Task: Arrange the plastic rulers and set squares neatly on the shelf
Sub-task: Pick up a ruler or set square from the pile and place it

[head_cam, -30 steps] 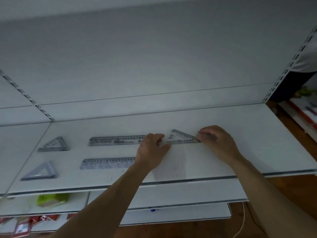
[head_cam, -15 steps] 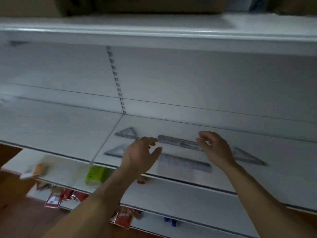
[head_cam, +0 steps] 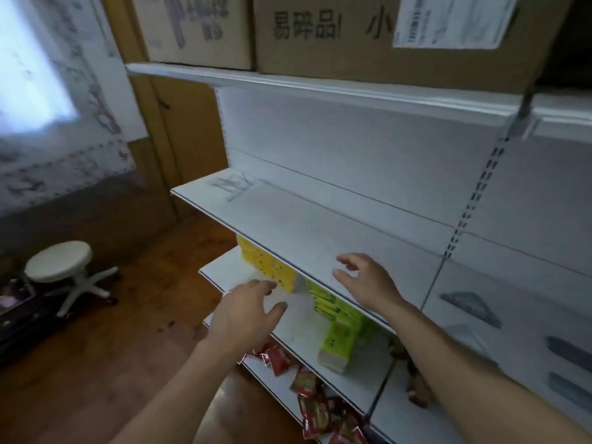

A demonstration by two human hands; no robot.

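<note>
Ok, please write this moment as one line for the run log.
left hand: open, empty | right hand: open, empty, at shelf front | set square, rulers: lying flat, right bay | blurred clear pieces: far left end

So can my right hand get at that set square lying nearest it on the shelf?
Probably yes: the right hand is open and empty above the shelf, and the set square lies flat beside its wrist with nothing between.

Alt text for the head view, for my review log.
Left hand and right hand, both empty, fingers spread, hover by a white shelf. Clear rulers lie heaped at its far left end, a set square at right.
</note>
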